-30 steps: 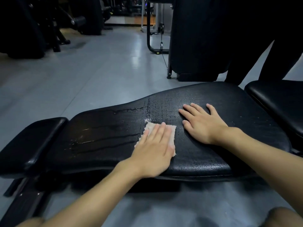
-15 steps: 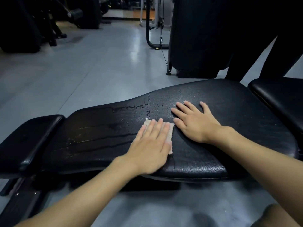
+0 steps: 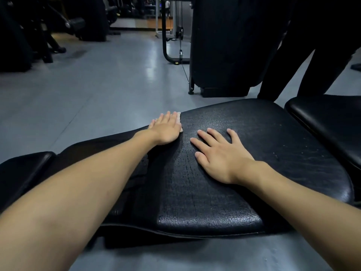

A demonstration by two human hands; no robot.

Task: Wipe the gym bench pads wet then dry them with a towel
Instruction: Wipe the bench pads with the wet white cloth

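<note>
A long black bench pad (image 3: 263, 133) with a cracked, wet-looking surface lies across the view. My left hand (image 3: 167, 129) presses flat on a small pale cloth (image 3: 179, 119) at the pad's far edge; only a strip of the cloth shows past the fingers. My right hand (image 3: 220, 156) rests flat on the pad's middle, fingers spread, holding nothing. A smaller black pad (image 3: 21, 173) adjoins at the left, and another black pad (image 3: 330, 120) sits at the right.
Grey gym floor (image 3: 97, 90) stretches beyond the bench. A tall black machine (image 3: 224, 45) with a cable stands just behind the pad. A person's dark-trousered legs (image 3: 322, 55) stand at the back right. More dark equipment (image 3: 39, 32) fills the far left.
My left hand has slid the cloth away from me, from the pad's near middle to its far edge. My right hand stays flat on the pad. The camera has moved closer.
</note>
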